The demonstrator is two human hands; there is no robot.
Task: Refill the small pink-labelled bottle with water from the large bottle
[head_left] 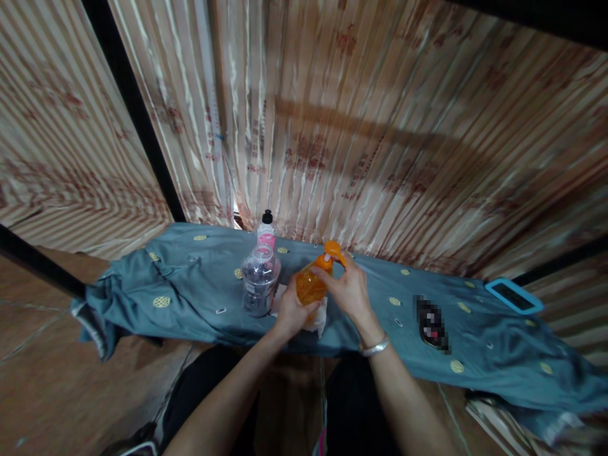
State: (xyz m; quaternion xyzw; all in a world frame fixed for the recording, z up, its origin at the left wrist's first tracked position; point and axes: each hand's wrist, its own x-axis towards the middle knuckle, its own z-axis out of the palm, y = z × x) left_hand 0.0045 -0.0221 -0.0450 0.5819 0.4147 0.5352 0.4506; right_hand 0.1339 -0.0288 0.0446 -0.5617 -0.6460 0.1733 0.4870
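My left hand (291, 311) is wrapped round the body of an orange bottle (310, 286), holding it tilted over a white tissue (321, 320). The fingers of my right hand (348, 288) are closed on the bottle's neck, just below its orange flip cap (332, 248), which stands open. A silver bracelet (374, 347) sits on my right wrist. Directly left of the bottle stands a clear plastic jar (259, 280) with dark contents. Behind the jar is a pink-labelled bottle with a black cap (266, 231).
A teal cloth with gold dots (190, 285) covers the narrow table. A dark object (431, 323) lies on it to the right, and a blue-edged phone-like device (513, 295) rests at the far right. Striped curtains (380, 126) hang close behind. Brown floor tiles lie to the left.
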